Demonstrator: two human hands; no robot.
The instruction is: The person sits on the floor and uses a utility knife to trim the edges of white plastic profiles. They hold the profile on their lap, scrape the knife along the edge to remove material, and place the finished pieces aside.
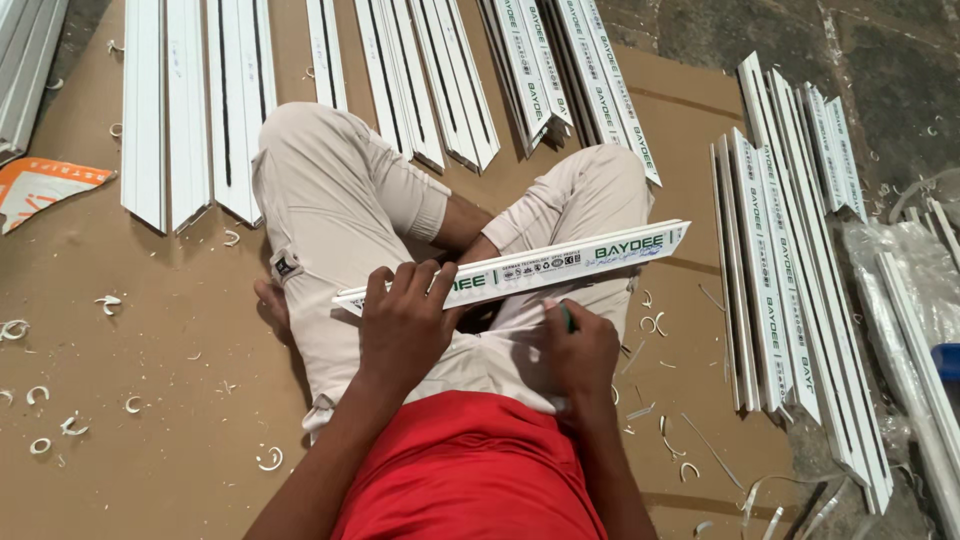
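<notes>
Two hands work one white plastic trim strip (520, 268), long, narrow, with green and dark print, lying tilted across the lap. Left hand (405, 325) grasps its lower left end. Right hand (578, 350) is clenched around a green tool (567, 316) just beneath the strip's lower edge. Stacked strips (790, 290) border the right side; open cardboard (150, 380) lies left.

Open cardboard sheet (180, 350) toward left edge, only white shavings (40, 420) scattered; right edge blocked by trim stack (775, 290); far edge crowded with white strips (200, 100).
</notes>
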